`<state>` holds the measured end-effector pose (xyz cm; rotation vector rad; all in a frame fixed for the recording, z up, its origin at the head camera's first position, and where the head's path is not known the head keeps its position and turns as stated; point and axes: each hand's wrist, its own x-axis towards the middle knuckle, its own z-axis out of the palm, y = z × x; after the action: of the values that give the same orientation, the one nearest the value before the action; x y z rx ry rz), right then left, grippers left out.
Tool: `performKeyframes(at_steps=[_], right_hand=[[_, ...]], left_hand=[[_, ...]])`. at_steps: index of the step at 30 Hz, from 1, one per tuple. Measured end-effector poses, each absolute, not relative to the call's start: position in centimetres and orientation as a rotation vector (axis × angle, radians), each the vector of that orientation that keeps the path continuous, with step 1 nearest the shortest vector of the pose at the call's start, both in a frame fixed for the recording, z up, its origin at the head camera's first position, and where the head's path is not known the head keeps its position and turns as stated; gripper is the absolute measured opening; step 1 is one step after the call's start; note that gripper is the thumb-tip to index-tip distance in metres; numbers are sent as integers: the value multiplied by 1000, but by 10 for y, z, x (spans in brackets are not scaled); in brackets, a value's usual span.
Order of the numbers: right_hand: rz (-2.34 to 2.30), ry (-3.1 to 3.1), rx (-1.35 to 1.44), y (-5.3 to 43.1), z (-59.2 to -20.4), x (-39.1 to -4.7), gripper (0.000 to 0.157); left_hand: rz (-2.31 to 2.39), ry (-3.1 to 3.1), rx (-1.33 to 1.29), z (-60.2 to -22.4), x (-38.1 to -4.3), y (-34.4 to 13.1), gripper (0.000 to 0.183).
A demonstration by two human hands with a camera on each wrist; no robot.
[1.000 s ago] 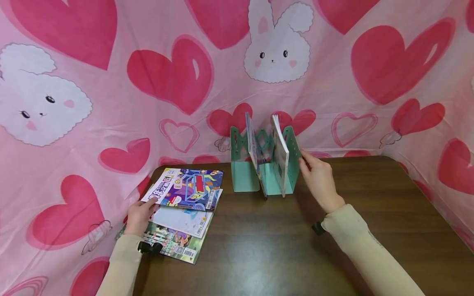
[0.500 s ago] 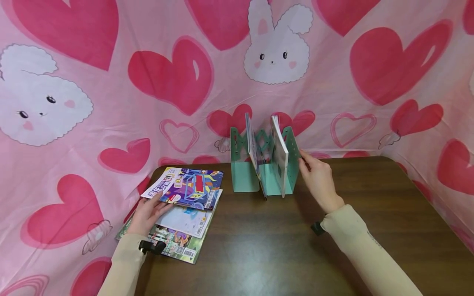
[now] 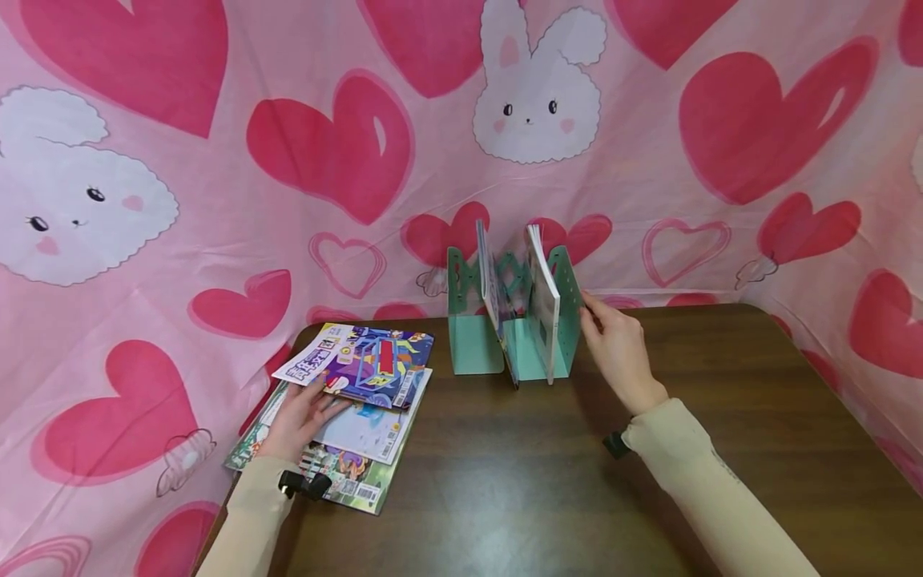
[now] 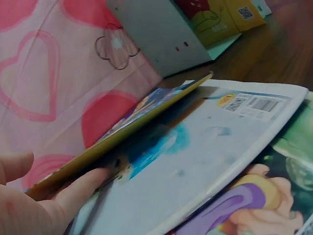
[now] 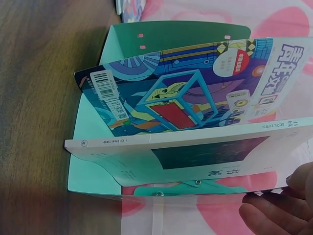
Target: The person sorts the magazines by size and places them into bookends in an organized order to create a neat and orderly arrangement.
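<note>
My left hand (image 3: 296, 417) is at the near edge of a purple-blue magazine (image 3: 382, 365) on the left of the table. In the left wrist view its thumb (image 4: 83, 188) reaches beneath the magazine's raised edge, over a pale magazine (image 4: 215, 137). A green illustrated magazine (image 3: 364, 485) lies lowest in the pile. My right hand (image 3: 616, 349) pinches the right panel of a mint-green expandable book stand (image 3: 479, 344). Inside the stand, a white-spined book (image 5: 195, 152) and a second purple-blue magazine (image 5: 171, 93) stand on edge, somewhat tilted.
The dark wooden table (image 3: 505, 473) runs to a pink heart-and-rabbit cloth (image 3: 433, 160) hung behind it and at both sides. The pile of magazines lies close to the table's left edge, the stand near its back edge.
My left hand has moved rightward along the near edge of the top magazine, from its left corner. That edge has shifted slightly. The right hand keeps its place on the stand.
</note>
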<state>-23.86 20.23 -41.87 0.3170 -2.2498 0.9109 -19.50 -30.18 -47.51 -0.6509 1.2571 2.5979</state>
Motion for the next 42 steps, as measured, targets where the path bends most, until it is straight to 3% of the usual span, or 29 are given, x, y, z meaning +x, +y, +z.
performKeyframes(at_steps=[11,26,42], right_hand=[[900,-2253,333,204,-419,-239,31],[913,-2231,315,202,-422,-238,30],[894,-2202,313,200,-421,-238,29]], left_hand=[[2686,1383,-566,-484,-202,-277,83],[2637,1611,-443,-477,-191,-276,65],[2528,2121,-235,-430,-172,-241,66]])
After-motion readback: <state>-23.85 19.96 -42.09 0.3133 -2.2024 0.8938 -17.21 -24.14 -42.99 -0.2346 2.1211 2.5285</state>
